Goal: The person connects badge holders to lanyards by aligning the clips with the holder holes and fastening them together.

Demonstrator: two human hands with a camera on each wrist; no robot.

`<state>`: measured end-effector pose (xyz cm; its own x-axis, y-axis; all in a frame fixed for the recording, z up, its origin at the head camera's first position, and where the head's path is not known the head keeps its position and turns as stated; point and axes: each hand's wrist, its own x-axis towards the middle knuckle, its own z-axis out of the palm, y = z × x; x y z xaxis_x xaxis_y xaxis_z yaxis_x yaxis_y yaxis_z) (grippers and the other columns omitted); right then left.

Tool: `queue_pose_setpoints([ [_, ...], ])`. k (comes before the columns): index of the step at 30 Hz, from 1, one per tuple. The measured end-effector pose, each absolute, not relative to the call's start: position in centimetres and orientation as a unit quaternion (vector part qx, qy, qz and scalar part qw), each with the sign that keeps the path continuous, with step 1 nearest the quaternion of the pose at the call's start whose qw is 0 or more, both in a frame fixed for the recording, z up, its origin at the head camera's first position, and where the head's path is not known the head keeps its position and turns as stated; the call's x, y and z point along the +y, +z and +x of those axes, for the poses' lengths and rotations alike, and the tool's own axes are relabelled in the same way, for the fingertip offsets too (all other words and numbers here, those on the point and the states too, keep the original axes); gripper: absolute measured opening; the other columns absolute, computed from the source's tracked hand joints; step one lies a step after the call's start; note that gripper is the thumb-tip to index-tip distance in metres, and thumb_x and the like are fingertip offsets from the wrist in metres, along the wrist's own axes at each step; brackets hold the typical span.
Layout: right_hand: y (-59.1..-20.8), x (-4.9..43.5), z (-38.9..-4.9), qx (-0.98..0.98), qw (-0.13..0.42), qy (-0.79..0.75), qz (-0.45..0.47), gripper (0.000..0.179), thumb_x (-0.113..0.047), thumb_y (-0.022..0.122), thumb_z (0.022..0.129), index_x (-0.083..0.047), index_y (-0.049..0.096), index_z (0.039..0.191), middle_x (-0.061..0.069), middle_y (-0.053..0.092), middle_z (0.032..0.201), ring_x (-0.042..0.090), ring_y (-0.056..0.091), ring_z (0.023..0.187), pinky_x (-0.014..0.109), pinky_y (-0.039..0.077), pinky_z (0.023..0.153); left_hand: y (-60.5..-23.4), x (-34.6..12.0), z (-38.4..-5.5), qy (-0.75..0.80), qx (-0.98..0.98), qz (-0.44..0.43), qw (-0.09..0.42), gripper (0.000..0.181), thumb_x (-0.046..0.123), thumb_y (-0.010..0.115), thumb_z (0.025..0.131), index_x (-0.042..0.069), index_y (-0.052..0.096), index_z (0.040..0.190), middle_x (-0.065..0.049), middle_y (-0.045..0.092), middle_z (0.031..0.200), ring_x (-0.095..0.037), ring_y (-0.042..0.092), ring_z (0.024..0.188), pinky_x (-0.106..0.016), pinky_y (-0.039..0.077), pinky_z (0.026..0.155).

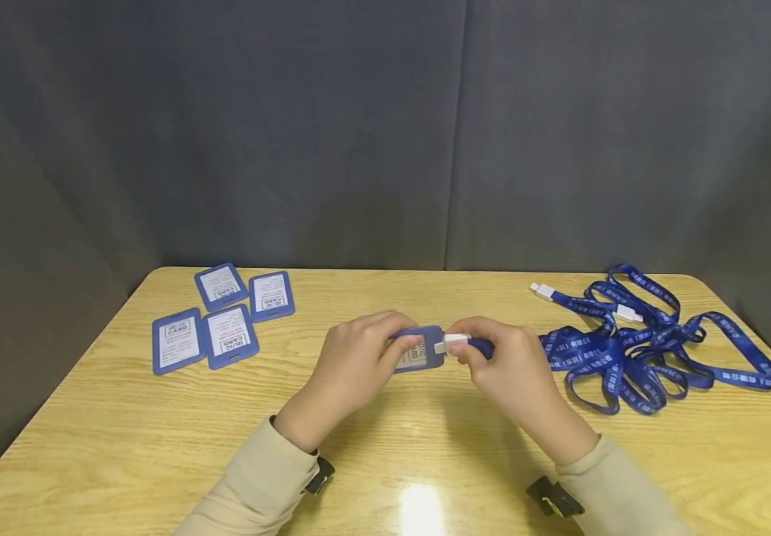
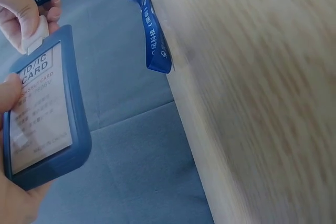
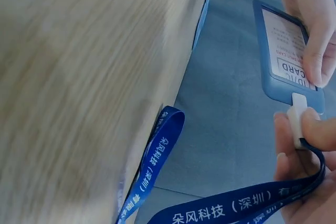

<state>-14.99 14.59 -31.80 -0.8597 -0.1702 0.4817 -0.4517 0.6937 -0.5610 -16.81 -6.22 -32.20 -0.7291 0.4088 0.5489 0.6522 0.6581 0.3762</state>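
Observation:
Over the middle of the table, my left hand (image 1: pixel 361 353) grips a blue-framed ID card holder (image 1: pixel 430 348) by its sides, thumb across the clear front. My right hand (image 1: pixel 506 361) pinches the white plastic clip (image 3: pixel 297 116) of a blue lanyard (image 3: pixel 210 208) between thumb and fingers. In the right wrist view the clip's tip overlaps the slot end of the holder. From the clip, the printed strap loops back through the right hand. The left wrist view shows the card (image 2: pixel 44 103) printed "ID/IC CARD" inside the holder.
Several more blue card holders (image 1: pixel 229 335) lie grouped at the table's left. On the right is a tangled heap of blue lanyards (image 1: pixel 600 357), with white clips (image 1: pixel 626 313) showing. A dark curtain (image 1: pixel 358 149) hangs behind the wooden table (image 1: pixel 157 447).

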Motion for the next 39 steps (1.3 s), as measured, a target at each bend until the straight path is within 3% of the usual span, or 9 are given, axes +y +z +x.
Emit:
queue_pose_setpoints([
  [5, -31.4, 14.9, -15.0, -0.901, 0.197, 0.339, 0.186, 0.013, -0.008, 0.076, 0.088, -0.006, 0.074, 0.1, 0.004, 0.07, 0.08, 0.009, 0.046, 0.05, 0.028, 0.04, 0.049, -31.9, -6.3, -16.8, -0.291, -0.886, -0.299, 0.202, 0.015, 0.028, 0.065, 0.097, 0.016, 0.072, 0.102, 0.007, 0.071, 0.095, -0.008, 0.06, 0.072, -0.03, 0.049, 0.064],
  [14, -30.8, 15.3, -14.9, -0.906, 0.213, 0.296, 0.214, 0.013, -0.015, 0.073, 0.092, -0.011, 0.073, 0.105, 0.002, 0.072, 0.088, 0.006, 0.032, 0.045, 0.029, 0.033, 0.047, -31.6, -6.7, -17.1, -0.307, -0.893, -0.294, 0.149, 0.018, 0.032, 0.063, 0.098, 0.019, 0.071, 0.108, 0.009, 0.071, 0.098, -0.006, 0.061, 0.075, -0.03, 0.049, 0.065],
  [20, -30.8, 15.5, -15.1, -0.899, 0.233, 0.292, 0.227, 0.016, -0.016, 0.072, 0.093, -0.011, 0.073, 0.109, 0.004, 0.074, 0.096, 0.007, 0.038, 0.048, 0.029, 0.037, 0.049, -31.9, -6.8, -17.3, -0.285, -0.902, -0.289, 0.149, 0.017, 0.033, 0.065, 0.097, 0.021, 0.072, 0.107, 0.01, 0.071, 0.095, -0.005, 0.056, 0.07, -0.029, 0.045, 0.061],
  [25, -31.0, 15.5, -15.3, -0.896, 0.233, 0.293, 0.24, 0.021, -0.014, 0.072, 0.093, -0.008, 0.071, 0.113, 0.006, 0.074, 0.105, 0.013, 0.06, 0.069, 0.033, 0.049, 0.062, -32.2, -6.9, -17.5, -0.279, -0.906, -0.278, 0.154, 0.019, 0.034, 0.064, 0.097, 0.02, 0.072, 0.108, 0.008, 0.072, 0.098, -0.006, 0.058, 0.071, -0.029, 0.044, 0.059],
  [32, -30.9, 15.7, -15.4, -0.893, 0.23, 0.293, 0.252, 0.027, -0.007, 0.071, 0.092, -0.006, 0.067, 0.119, 0.009, 0.072, 0.11, 0.014, 0.062, 0.073, 0.033, 0.05, 0.062, -32.3, -7.4, -17.9, -0.276, -0.913, -0.246, 0.173, 0.018, 0.035, 0.065, 0.096, 0.022, 0.073, 0.107, 0.007, 0.073, 0.098, -0.009, 0.062, 0.072, -0.032, 0.044, 0.059],
  [39, -30.3, 16.6, -15.5, -0.885, 0.242, 0.307, 0.252, 0.033, -0.005, 0.072, 0.091, -0.005, 0.064, 0.123, 0.009, 0.07, 0.114, 0.025, 0.066, 0.104, 0.044, 0.053, 0.087, -32.5, -7.8, -18.2, -0.297, -0.91, -0.229, 0.176, 0.02, 0.035, 0.065, 0.096, 0.021, 0.073, 0.109, 0.005, 0.073, 0.105, -0.016, 0.069, 0.088, -0.04, 0.05, 0.069],
])
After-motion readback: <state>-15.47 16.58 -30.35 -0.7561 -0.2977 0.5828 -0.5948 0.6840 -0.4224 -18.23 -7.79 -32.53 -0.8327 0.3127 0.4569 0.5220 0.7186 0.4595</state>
